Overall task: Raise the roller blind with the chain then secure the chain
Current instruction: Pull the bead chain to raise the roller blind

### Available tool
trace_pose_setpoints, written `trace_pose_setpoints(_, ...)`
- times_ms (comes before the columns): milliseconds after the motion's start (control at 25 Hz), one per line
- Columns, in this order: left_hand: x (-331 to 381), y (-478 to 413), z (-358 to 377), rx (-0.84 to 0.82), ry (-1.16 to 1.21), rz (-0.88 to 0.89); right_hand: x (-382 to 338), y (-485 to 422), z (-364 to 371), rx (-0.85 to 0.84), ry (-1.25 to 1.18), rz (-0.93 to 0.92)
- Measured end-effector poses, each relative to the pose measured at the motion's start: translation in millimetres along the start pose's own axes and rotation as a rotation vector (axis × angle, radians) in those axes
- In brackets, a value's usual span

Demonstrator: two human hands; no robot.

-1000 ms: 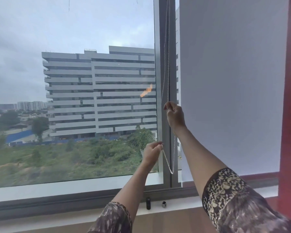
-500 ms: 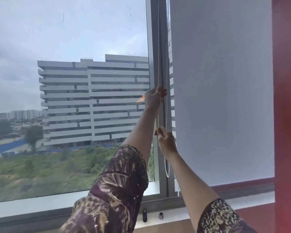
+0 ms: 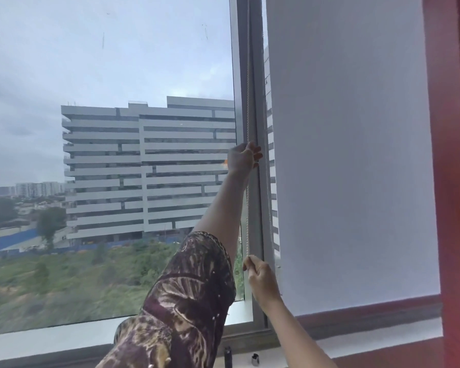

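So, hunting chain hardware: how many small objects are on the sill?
2: a small black cylinder beside the patterned sleeve, a small silver metal piece right of it; that sleeve may hide others.

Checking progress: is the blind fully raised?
No, the roller blind hangs low, its bottom edge near the window's lower frame.

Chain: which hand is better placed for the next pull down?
Left, probably. The left hand grips the chain high up, with room to draw down. The right hand holds it low, near the sill, with little travel left. The blind hangs low.
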State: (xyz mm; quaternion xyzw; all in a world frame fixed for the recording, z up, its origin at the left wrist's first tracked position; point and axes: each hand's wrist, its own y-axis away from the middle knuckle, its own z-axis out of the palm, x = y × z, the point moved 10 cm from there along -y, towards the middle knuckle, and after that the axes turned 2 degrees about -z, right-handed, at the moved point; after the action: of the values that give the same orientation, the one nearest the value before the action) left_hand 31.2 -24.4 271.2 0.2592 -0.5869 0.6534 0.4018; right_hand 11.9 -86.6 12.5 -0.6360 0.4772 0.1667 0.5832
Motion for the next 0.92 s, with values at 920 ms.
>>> trace_pose_setpoints(920,-23,34,-22,0.054,-0.210,0.233,-152,-124,-87,0.021,-0.032,-0.045)
